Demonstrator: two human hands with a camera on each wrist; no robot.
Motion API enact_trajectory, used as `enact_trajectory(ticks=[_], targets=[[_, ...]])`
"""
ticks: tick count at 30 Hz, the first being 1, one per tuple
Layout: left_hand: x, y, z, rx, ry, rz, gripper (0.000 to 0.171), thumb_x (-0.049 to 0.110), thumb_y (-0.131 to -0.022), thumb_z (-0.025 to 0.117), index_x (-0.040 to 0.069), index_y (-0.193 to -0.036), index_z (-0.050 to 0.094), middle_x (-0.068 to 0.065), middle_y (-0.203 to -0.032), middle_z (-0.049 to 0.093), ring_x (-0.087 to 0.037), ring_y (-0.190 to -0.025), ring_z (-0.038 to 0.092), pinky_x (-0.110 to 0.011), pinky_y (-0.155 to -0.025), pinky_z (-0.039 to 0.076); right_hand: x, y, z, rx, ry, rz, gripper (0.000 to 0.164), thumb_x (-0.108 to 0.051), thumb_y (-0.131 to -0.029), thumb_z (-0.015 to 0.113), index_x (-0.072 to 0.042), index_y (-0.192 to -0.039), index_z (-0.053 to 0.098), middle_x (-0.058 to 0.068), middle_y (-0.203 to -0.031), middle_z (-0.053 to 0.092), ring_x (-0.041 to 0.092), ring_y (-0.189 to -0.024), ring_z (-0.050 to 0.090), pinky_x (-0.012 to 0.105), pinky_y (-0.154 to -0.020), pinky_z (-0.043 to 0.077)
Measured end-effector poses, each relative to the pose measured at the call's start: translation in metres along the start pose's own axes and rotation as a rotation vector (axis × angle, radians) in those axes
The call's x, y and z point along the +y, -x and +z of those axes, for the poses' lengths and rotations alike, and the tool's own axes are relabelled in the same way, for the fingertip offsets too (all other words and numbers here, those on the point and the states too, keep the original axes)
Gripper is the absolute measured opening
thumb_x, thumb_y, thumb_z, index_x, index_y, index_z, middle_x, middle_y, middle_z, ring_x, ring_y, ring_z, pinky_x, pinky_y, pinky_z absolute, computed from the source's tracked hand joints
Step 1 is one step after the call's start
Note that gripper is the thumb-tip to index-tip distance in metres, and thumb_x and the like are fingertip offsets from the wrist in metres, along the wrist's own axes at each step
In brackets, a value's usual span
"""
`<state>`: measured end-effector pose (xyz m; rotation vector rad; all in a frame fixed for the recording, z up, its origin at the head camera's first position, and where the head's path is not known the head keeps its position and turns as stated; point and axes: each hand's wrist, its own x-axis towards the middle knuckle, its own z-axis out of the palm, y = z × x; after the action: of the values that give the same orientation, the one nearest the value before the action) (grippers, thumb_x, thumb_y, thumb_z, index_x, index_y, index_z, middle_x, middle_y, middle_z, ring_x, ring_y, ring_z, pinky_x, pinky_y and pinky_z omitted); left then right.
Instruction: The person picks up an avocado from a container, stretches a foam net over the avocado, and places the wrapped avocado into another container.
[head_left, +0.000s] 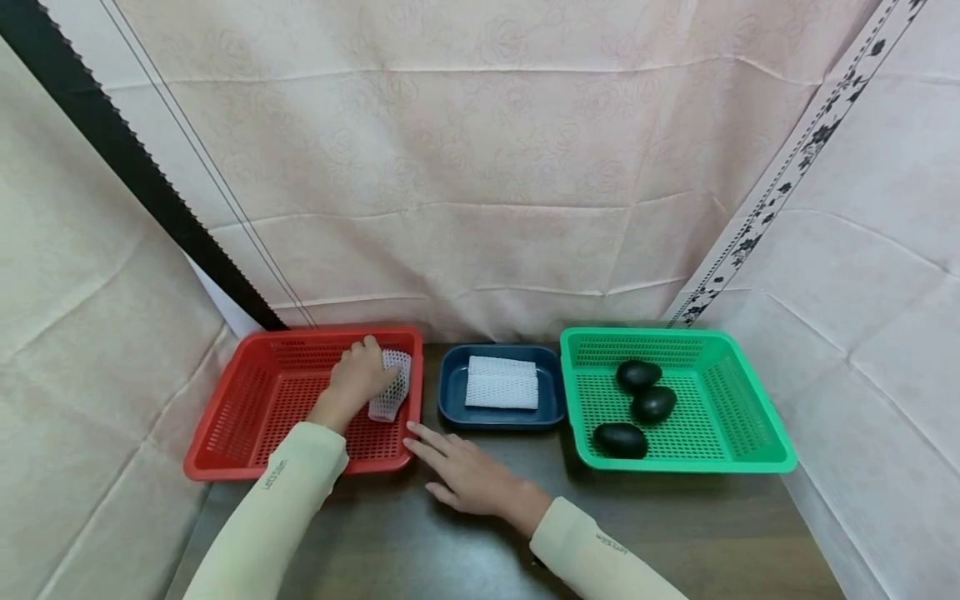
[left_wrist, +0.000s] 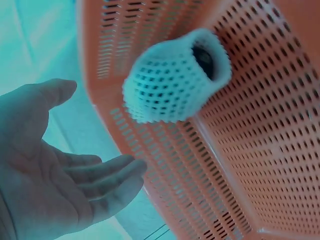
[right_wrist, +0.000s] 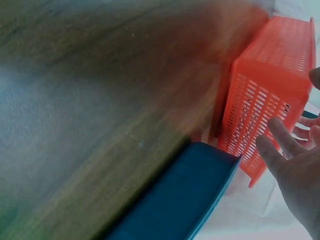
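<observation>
Creased pale cloth (head_left: pixel 465 150) behind dark wooden table (head_left: pixel 390 542).

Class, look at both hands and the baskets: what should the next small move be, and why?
Probably bring the right hand to the blue tray and pick up white foam netting. The netted dark item lies in the red basket, the left hand is open and empty, and three bare dark oval fruits lie in the green basket.
</observation>
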<state>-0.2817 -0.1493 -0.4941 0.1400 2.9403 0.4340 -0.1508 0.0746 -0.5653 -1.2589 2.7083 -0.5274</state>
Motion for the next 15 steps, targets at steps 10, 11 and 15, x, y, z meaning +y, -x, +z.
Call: enact_trajectory(ticks=[10,11,15], targets=[[0.017,0.025,-0.006,0.211,-0.019,0.09,0.073,0.041,-0.096,0.069,-0.01,-0.141,0.042,-0.034,-0.124,0.057,-0.05,-0.11,0.06,-0.065,-0.087,0.055,0.002,0.01,-0.026,0.022,0.067,0.03,0.073,-0.041,-0.103,0.06,-0.024,-0.165,0.024,-0.008,-0.175,0.007,0.019,-0.146,0.045,0.04,-0.114,0.046],[0.02,0.027,-0.007,0.224,-0.023,0.095,0.073,0.041,-0.096,0.069,-0.01,-0.141,0.042,-0.033,-0.124,0.057,-0.049,-0.109,0.061,-0.065,-0.087,0.056,0.002,0.011,-0.03,0.023,0.074,0.039,0.073,-0.041,-0.103,0.061,-0.025,-0.165,0.025,-0.009,-0.175,0.007,0.019,-0.146,0.045,0.04,-0.114,0.046],[0.028,0.035,-0.009,0.259,-0.038,0.124,0.073,0.041,-0.097,0.068,-0.009,-0.143,0.041,-0.033,-0.126,0.057,-0.048,-0.111,0.061,-0.065,-0.088,0.056,0.005,0.021,-0.045,0.037,0.093,0.06,0.072,-0.042,-0.104,0.059,-0.026,-0.165,0.025,-0.009,-0.174,0.008,0.018,-0.146,0.045,0.04,-0.115,0.045]])
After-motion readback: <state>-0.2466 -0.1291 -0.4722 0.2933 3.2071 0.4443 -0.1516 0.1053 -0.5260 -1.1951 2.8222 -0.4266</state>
